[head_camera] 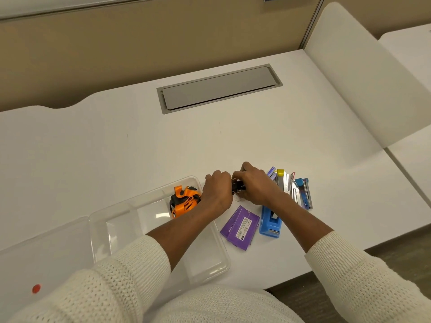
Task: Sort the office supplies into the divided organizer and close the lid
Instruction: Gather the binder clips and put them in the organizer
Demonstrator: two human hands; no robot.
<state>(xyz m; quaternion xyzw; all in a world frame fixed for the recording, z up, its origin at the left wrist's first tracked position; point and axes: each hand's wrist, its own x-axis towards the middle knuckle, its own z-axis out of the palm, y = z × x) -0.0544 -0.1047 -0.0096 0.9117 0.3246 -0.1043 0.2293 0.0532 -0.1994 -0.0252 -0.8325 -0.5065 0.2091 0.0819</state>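
Observation:
A clear divided organizer (121, 207) sits on the white desk, its open lid (42, 248) lying flat to the left. Orange and black staple removers (184, 200) fill its far right compartment. Just right of the organizer, my left hand (217, 190) and my right hand (253, 185) meet over small black binder clips (238, 185), both closed on them. Purple staple boxes (240, 227) lie below the hands. A blue stapler (270, 223) lies beside them, and several staplers (296, 190) are piled further right.
A grey cable hatch (219, 88) is set into the desk further back. A beige partition (140, 43) runs behind the desk and a white divider panel (363, 73) stands at the right. The desk's front edge (293, 275) runs close to my right forearm.

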